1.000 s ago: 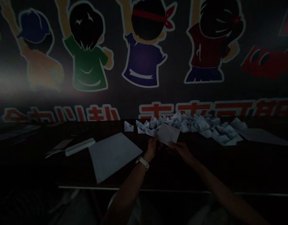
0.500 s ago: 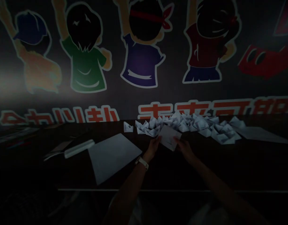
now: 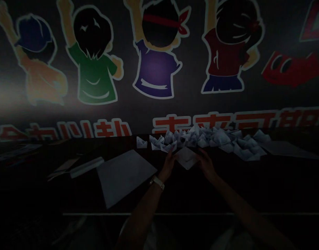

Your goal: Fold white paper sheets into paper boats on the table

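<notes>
The left hand (image 3: 168, 166) and the right hand (image 3: 206, 165) are closed on the two sides of a folded paper (image 3: 187, 158); the fingers pinch it, though the light is low and it is hard to see them well; the paper sits between the hands, low on the desk (image 3: 201, 187), and it looks like a wide point, not like a boat yet.

Just past the hands lies a big heap of paper boats (image 3: 206, 139); lots of boats look done, and they sit close together in a long line; one small paper boat (image 3: 141, 142) sits alone, past the left hand and a bit apart from the heap.

What is left to do is easy to spot: a flat white sheet (image 3: 125, 177) lies by the left hand with no folds that I can see; another flat sheet (image 3: 286, 151) lies far past the right hand, at the end of the heap.

A white watch (image 3: 157, 182) sits on the left wrist; a long white strip (image 3: 86, 167) lies farther left of the flat sheet; nothing stands between the hands and the paper; behind the heap, a wall shows cartoon children (image 3: 94, 69) and red writing (image 3: 190, 123).
</notes>
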A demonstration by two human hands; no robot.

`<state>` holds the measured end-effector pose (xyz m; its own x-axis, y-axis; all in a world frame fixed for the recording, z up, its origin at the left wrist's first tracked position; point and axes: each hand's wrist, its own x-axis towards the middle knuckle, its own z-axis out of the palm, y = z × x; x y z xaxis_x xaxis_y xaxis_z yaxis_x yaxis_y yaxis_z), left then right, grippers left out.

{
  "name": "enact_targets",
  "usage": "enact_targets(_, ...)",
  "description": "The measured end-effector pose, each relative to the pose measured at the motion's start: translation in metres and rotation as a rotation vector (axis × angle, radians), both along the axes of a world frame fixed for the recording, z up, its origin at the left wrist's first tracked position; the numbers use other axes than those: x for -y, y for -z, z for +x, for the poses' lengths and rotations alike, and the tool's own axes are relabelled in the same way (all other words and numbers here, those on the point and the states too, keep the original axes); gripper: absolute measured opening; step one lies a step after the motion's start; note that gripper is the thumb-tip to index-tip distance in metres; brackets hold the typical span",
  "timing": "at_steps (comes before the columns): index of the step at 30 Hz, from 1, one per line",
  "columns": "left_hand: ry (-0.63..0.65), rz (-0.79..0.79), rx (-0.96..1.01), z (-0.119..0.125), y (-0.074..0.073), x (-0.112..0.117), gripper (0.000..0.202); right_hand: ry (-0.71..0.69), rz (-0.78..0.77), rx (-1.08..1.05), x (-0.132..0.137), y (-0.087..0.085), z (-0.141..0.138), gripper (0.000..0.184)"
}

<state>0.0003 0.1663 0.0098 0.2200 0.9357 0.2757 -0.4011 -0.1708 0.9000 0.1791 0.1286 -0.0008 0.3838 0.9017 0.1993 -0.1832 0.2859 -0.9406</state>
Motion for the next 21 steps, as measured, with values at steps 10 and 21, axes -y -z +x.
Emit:
enact_targets(10, 0.362, -0.008, -0.082, -0.016, -0.012, 0.001, 0.046, -0.276, -0.008, 0.035, 0.003, -0.016, 0.022, 0.033)
enact_targets(21, 0.127, 0.153, -0.297, -0.021, -0.007, -0.007, 0.040, -0.371, -0.024, 0.225, 0.013, -0.022, 0.024, 0.043)
